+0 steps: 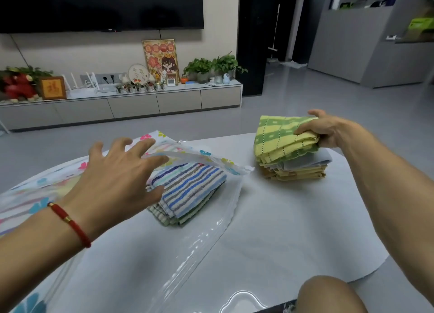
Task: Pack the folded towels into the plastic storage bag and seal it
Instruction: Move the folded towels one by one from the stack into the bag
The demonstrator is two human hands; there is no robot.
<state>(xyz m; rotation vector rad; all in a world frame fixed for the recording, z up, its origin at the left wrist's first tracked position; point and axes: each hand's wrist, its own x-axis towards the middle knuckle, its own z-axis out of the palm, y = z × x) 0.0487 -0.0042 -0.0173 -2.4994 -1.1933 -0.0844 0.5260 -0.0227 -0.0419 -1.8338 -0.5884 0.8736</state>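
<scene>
A clear plastic storage bag (206, 237) with a flower-printed top sheet lies across the white table. My left hand (117, 178) lifts the bag's upper flap, fingers spread over it and thumb underneath. Folded striped towels (190, 190) lie inside the bag's open mouth. To the right stands a stack of folded towels (298, 169). My right hand (328, 130) grips the top green and yellow towel (279, 136), thumb over its far edge, raising its right side off the stack.
The white table (293, 230) ends at a curved edge on the right. My knee (328, 294) shows at the bottom right. Grey floor, a low TV cabinet (141, 106) with plants and ornaments, and a dark screen lie beyond.
</scene>
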